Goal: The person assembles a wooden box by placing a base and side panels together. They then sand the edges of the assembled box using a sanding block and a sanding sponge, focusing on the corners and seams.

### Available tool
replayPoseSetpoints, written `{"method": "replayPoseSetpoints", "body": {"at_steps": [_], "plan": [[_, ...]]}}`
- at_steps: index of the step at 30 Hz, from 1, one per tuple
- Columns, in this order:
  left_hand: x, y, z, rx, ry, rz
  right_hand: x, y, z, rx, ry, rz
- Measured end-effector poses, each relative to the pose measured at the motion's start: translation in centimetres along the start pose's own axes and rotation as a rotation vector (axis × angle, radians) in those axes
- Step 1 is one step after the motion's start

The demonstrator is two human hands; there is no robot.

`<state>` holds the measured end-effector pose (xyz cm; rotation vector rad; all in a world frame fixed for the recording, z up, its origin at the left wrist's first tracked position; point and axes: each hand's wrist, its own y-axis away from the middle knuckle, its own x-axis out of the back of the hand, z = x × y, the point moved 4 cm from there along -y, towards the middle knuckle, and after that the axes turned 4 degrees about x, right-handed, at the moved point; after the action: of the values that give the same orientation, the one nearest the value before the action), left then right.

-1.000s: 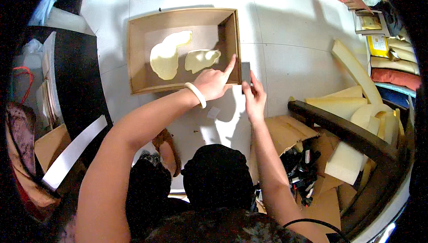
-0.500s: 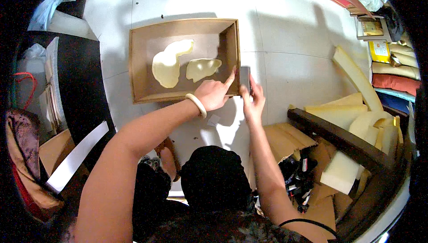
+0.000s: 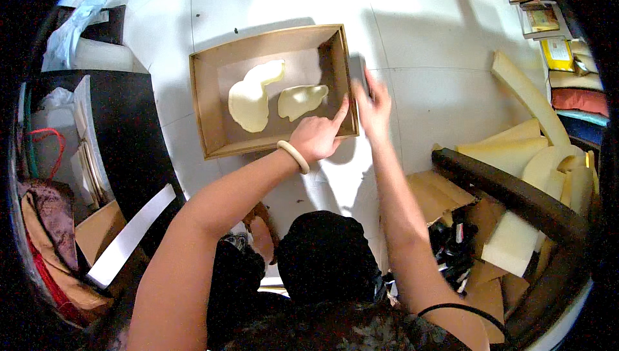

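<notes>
A shallow brown box (image 3: 258, 37) rests on the floor in front of me. Two flat cream-coloured pieces, one curved (image 3: 250, 103) and one smaller and irregular (image 3: 302, 101), lie inside it. My left hand (image 3: 314, 137), with a cream bangle (image 3: 293, 156) on the wrist, holds the box at its near right corner; its index finger stretches along the right wall and the other fingers are curled. Just outside that wall, my right hand (image 3: 374, 103) is slightly blurred, thumb and fingers closed on a dark grey flat block (image 3: 356, 67) standing beside the box.
At the right lie cream foam pieces (image 3: 506, 151), a long dark beam (image 3: 509, 186) and torn cardboard (image 3: 438, 190). Folded cloths (image 3: 579, 99) are stacked farther right. A black panel (image 3: 126, 125) and a white strip (image 3: 132, 235) stand at the left.
In the picture, the box and surroundings have shifted and tilted slightly. My right hand and the grey block have moved farther away along the box's right wall; my left hand keeps its place on the corner.
</notes>
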<state>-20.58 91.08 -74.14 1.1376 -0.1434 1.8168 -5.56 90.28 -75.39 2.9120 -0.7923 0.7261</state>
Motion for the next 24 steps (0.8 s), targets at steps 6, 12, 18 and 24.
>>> {"method": "replayPoseSetpoints", "body": {"at_steps": [6, 12, 18, 24], "plan": [[-0.1, -0.9, 1.0, -0.060, -0.036, 0.050, -0.5, -5.4, 1.6, 0.081, 0.019, 0.106], [0.2, 0.0, 0.2, 0.059, -0.094, -0.050, 1.1, 3.5, 0.3, 0.064, 0.027, 0.017], [0.2, -0.9, 1.9, -0.010, -0.111, -0.001, -0.5, -7.4, 0.7, 0.123, 0.036, 0.111], [0.3, 0.0, 0.2, 0.053, -0.095, -0.036, 1.3, 4.5, 0.1, 0.089, -0.054, 0.084]]}}
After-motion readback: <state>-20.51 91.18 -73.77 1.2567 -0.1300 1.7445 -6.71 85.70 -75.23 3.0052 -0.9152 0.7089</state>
